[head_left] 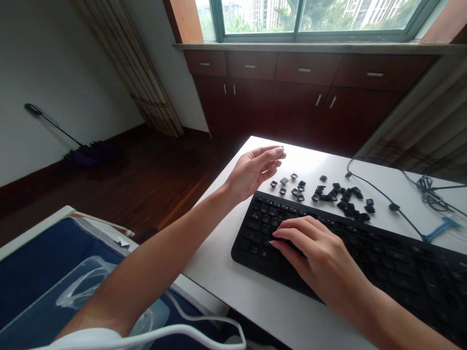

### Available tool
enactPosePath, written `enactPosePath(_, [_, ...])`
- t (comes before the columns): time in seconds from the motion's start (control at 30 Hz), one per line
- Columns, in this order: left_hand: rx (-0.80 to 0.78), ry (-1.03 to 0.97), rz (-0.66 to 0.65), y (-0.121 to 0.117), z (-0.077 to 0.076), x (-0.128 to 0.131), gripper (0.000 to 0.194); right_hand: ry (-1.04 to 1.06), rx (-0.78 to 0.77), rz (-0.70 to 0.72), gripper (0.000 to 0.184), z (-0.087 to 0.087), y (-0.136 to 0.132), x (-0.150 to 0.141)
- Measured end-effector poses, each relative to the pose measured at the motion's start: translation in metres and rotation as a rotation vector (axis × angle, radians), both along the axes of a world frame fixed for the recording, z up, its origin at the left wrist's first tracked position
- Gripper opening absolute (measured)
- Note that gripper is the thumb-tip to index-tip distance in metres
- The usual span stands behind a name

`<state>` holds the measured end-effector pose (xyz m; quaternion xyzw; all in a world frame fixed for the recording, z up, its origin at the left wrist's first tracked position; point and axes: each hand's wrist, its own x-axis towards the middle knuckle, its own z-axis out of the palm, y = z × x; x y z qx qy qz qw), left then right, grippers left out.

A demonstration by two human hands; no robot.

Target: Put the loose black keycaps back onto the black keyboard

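In the head view, the left hand point(255, 171) hovers above the white bench point(215, 257) near loose keycaps point(301, 188), thumb and forefinger together, any hold too small to tell. The right hand point(317, 245) bends over the black keyboard's point(377, 253) left end, its grip unclear.

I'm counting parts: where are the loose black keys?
In the head view, the loose black keys lie right of centre, on the white table just beyond the keyboard.

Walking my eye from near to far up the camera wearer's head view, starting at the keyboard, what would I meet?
Black keyboard → loose keycaps → dark red cabinets → window → buildings outside.
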<state>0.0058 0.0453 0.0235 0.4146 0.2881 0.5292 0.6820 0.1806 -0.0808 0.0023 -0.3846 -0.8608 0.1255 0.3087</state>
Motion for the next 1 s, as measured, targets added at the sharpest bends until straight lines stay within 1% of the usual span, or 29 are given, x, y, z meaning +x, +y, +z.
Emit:
enactPosePath(0.13, [0.005,0.011,-0.024,0.0,-0.001,0.0,0.023,0.01,-0.019,0.014,0.013,0.0,0.001,-0.003])
enactPosePath(0.33, [0.004,0.02,-0.037,-0.001,-0.004,0.002,0.025,0.071,-0.014,-0.025,0.014,-0.006,0.002,0.001])
enactPosePath(0.53, [0.007,0.048,-0.061,-0.004,-0.004,0.003,0.025,0.098,0.007,-0.004,0.015,-0.011,0.0,0.0])
enactPosePath(0.7, [0.009,0.044,-0.073,-0.004,-0.005,0.003,0.024,0.078,0.005,0.012,0.014,-0.007,-0.001,0.0])
enactPosePath(0.83, [0.007,0.048,-0.079,-0.004,-0.006,0.003,0.024,0.057,-0.026,0.035,0.012,-0.002,0.0,0.001])
enactPosePath(1.0, [-0.003,0.047,-0.073,-0.005,-0.006,0.004,0.023,0.108,-0.029,-0.002,0.011,-0.006,-0.001,0.0])
